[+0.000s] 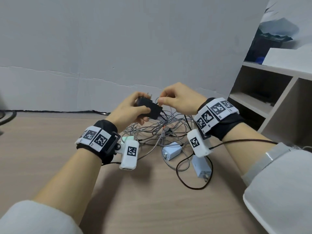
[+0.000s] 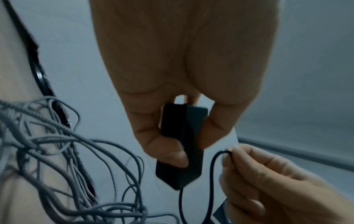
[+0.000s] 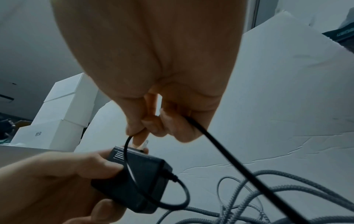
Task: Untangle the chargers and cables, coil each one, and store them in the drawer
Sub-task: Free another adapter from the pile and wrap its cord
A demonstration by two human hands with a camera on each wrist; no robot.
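Note:
My left hand (image 1: 133, 108) grips a black charger block (image 1: 149, 107) above the table, thumb on top, its metal prongs pointing away. The left wrist view shows the black charger block (image 2: 182, 151) between thumb and fingers, and the right wrist view shows the black charger block (image 3: 138, 180) with its thin black cable (image 3: 180, 195) looping out. My right hand (image 1: 173, 99) pinches that black cable (image 2: 214, 165) just beside the block. Below lies a tangle of grey braided cables (image 1: 162, 130) with two white chargers (image 1: 171, 152) (image 1: 201, 168).
A wooden table (image 1: 152, 200) carries the pile. An open shelf unit (image 1: 263, 98) stands at the right. A pale wall (image 1: 118, 48) runs behind the table. White boxes (image 3: 63, 109) are stacked beyond. A green-white item (image 1: 127, 139) peeks out by my left wrist.

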